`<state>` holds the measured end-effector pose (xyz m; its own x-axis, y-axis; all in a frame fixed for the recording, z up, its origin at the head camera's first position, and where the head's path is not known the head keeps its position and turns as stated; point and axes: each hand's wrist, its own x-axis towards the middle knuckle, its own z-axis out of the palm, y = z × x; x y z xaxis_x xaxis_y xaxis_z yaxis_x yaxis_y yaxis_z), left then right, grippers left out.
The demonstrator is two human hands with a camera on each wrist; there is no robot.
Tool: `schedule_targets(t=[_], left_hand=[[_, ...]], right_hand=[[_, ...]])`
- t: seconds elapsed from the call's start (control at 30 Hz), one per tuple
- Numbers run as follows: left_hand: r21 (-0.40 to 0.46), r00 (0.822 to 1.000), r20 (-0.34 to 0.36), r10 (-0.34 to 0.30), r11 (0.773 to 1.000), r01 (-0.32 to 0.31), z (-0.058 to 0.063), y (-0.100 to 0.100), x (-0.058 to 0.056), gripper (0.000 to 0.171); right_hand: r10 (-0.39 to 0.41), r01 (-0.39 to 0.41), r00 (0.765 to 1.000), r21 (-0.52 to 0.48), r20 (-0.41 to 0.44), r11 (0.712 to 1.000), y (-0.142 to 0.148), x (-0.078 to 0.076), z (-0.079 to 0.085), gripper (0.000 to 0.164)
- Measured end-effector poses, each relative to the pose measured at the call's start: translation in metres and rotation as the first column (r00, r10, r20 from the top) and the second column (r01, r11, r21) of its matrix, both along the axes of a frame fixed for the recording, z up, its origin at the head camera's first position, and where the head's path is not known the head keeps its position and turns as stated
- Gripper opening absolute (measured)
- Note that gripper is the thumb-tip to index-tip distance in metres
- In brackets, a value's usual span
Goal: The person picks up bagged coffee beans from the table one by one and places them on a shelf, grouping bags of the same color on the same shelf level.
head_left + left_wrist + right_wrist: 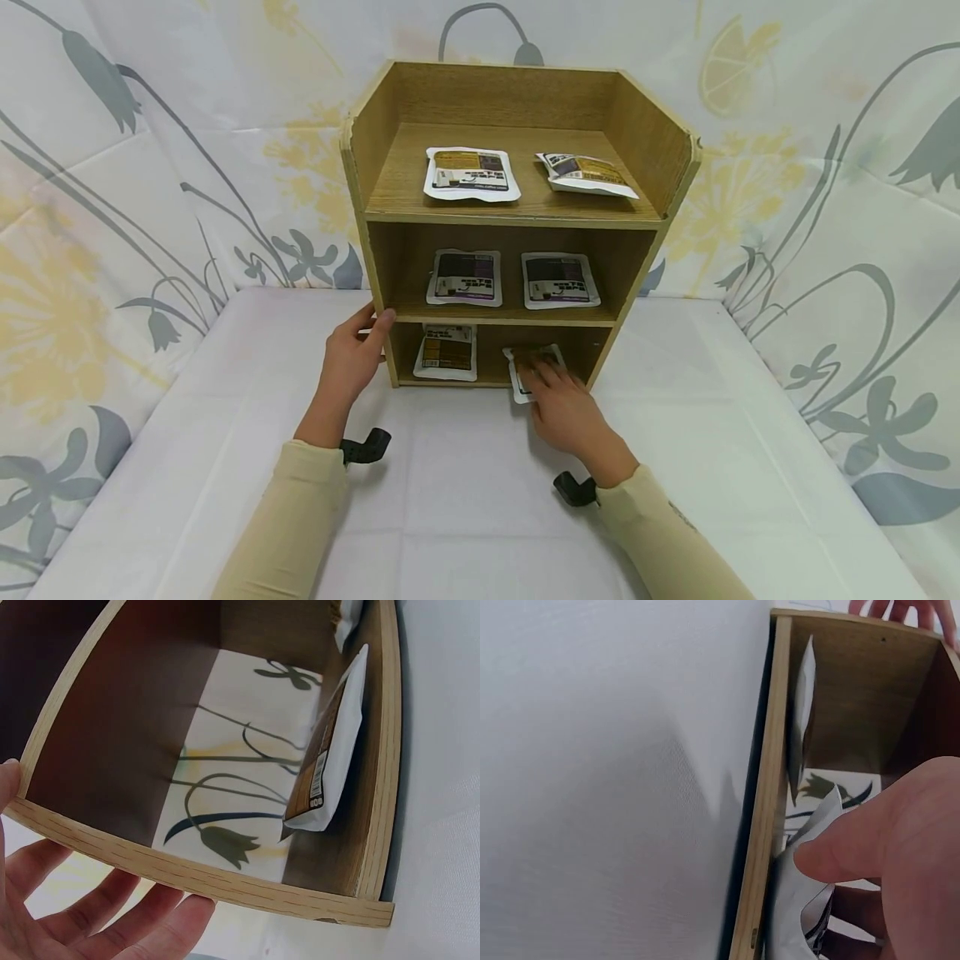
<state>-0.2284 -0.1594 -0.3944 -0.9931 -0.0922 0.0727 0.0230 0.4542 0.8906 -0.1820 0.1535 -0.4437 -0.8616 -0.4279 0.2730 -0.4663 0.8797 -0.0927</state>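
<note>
My right hand (566,412) holds a white-edged flat packet (522,390) at the right of the wooden shelf's bottom compartment. In the right wrist view the thumb lies on one face of the packet (795,907), its fingers on the far side. The packet juts past the shelf's front edge. My left hand (352,358) grips the left side panel of the shelf (378,258), thumb at the front edge and fingertips against the outside. Another packet (446,354), with a brown label, lies in the bottom compartment on the left.
Two packets with dark labels, left (465,277) and right (561,281), lie on the middle level. On the top level are a flat packet (471,175) and a tilted packet (588,175). A white cloth (465,483) covers the table; a flowered cloth (225,83) hangs behind.
</note>
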Motion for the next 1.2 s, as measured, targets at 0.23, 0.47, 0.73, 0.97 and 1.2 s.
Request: schedule_targets(t=[0.23, 0.47, 0.73, 0.97, 1.2], left_hand=[[-0.001, 1.0, 0.002, -0.002, 1.0, 0.002, 0.0, 0.0, 0.0, 0.078], [-0.004, 1.0, -0.004, -0.006, 1.0, 0.006, 0.001, 0.0, 0.0, 0.078], [-0.003, 1.0, -0.017, -0.005, 1.0, 0.005, 0.0, 0.0, 0.0, 0.077], [-0.004, 1.0, -0.024, -0.006, 1.0, 0.006, 0.0, 0.0, 0.0, 0.077], [-0.004, 1.0, -0.021, -0.005, 1.0, 0.005, 0.001, 0.0, 0.001, 0.077]], right_hand=[[-0.026, 0.026, 0.999, 0.023, 0.021, 0.999, -0.001, -0.011, -0.003, 0.05], [-0.058, 0.057, 0.997, 0.022, 0.053, 0.998, -0.005, -0.02, -0.001, 0.05], [-0.099, 0.095, 0.986, 0.034, 0.131, 0.995, -0.007, -0.029, 0.003, 0.054], [-0.117, 0.112, 0.981, 0.045, 0.153, 0.993, -0.008, -0.035, 0.004, 0.056], [-0.123, 0.119, 0.982, 0.034, 0.144, 0.992, -0.008, -0.039, 0.003, 0.054]])
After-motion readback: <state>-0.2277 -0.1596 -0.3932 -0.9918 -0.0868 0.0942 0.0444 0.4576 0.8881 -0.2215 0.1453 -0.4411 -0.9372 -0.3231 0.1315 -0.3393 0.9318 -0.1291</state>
